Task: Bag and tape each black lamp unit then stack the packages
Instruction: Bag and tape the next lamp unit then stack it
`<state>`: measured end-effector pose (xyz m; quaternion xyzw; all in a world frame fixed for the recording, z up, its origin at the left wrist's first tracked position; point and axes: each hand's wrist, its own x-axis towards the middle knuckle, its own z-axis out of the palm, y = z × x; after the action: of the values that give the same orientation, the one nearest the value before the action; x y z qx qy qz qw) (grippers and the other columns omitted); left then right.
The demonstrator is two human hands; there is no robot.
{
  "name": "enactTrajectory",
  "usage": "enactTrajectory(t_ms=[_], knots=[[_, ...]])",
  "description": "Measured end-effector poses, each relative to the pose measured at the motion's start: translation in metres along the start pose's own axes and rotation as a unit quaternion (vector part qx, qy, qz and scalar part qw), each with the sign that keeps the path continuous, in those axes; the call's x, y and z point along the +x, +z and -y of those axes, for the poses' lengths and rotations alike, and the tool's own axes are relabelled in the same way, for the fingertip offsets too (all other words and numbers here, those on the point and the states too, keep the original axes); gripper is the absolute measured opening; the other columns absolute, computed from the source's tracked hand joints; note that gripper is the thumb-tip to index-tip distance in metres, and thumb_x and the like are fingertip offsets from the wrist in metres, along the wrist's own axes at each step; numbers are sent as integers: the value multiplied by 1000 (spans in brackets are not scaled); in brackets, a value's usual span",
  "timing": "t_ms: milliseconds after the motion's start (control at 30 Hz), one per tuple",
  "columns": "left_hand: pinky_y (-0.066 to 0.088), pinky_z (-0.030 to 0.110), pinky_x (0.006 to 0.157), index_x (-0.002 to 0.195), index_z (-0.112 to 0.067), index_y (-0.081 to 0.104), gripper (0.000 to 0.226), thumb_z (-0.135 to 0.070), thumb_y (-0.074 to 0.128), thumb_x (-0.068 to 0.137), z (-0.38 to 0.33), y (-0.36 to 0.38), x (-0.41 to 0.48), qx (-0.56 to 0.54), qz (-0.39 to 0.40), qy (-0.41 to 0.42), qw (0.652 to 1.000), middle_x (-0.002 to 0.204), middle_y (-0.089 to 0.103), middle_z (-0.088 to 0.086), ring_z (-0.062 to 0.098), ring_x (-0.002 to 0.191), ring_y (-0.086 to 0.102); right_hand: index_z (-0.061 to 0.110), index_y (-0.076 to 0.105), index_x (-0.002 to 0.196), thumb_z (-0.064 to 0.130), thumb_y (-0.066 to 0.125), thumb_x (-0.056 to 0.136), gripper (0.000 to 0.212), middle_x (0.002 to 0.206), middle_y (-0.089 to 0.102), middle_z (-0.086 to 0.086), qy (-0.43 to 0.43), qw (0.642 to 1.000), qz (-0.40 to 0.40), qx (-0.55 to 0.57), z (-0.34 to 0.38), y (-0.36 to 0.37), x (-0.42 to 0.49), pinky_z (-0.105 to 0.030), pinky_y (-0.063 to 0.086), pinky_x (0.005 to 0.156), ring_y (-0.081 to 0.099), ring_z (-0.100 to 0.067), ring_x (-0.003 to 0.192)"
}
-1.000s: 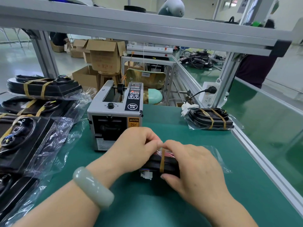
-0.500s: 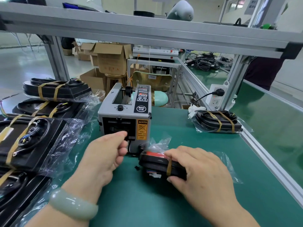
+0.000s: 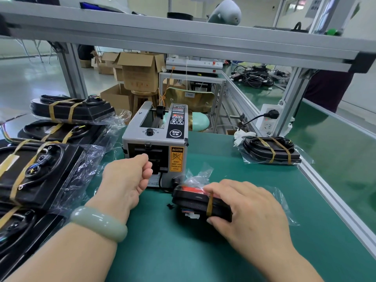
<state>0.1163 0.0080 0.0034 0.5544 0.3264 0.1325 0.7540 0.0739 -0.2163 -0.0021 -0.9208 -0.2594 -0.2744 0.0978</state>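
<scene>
The left hand's fingers point(image 3: 147, 165) are curled in tight together at the outlet slot on the front of the tape dispenser point(image 3: 156, 143). They look set to pinch a cut strip, but no tape shows between them, so I cannot tell whether they hold any. The left hand point(image 3: 130, 176) hangs just in front of the dispenser, with a pale green bracelet point(image 3: 99, 222) on its wrist.

The right hand point(image 3: 250, 208) grips the black lamp unit point(image 3: 191, 200). Its fingers point(image 3: 221, 187) lie close together across the top and the thumb presses the near side. The unit lies on the green tabletop point(image 3: 183, 251), just in front of the dispenser's right corner. It is already inside its clear bag point(image 3: 280, 200), and one brown tape strip point(image 3: 210, 202) runs round it.

The step in hand looks like fetching a second strip. The taped packages point(image 3: 40, 169) stacked left of the dispenser each carry two bands, and so does the lone package point(image 3: 270, 149) off to its right.

The next move probably calls for pulling the strip clean from the slot and carrying it to the unit without letting it fold on itself. It would then be laid beside the first band while the right hand keeps the loose bag pulled snug.
</scene>
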Motion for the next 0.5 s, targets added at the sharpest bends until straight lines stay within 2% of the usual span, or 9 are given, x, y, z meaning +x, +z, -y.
enactTrajectory(t_ms=[133,200,333,500], knots=[[38,12,33,79,-12,61,14,-21,65,89,-4,2,3,21,-3,6,1000,55,64,-4,-1,34,53,38,64,96,39,88,38,62,84,64,20,-2,1000,-10,2,1,0,0,-28,48,58,62,-16,71],[38,11,33,81,-11,61,12,-20,64,88,-6,3,5,37,-9,10,999,60,64,-1,0,34,54,38,64,95,39,89,38,62,84,64,19,-2,1000,-12,1,1,0,0,-29,49,57,62,-16,70],[38,16,37,74,-11,59,12,-14,62,86,-4,7,8,68,-51,36,996,65,65,1,4,44,56,38,64,95,40,88,38,62,83,64,20,-2,1000,-10,0,1,0,-1,-30,48,57,61,-16,71],[37,19,43,70,-10,57,14,-11,56,83,-2,12,5,74,-81,55,992,61,62,0,6,44,51,38,64,95,40,89,37,63,84,64,19,1,1000,-9,-3,2,0,-1,-28,48,58,61,-16,70]])
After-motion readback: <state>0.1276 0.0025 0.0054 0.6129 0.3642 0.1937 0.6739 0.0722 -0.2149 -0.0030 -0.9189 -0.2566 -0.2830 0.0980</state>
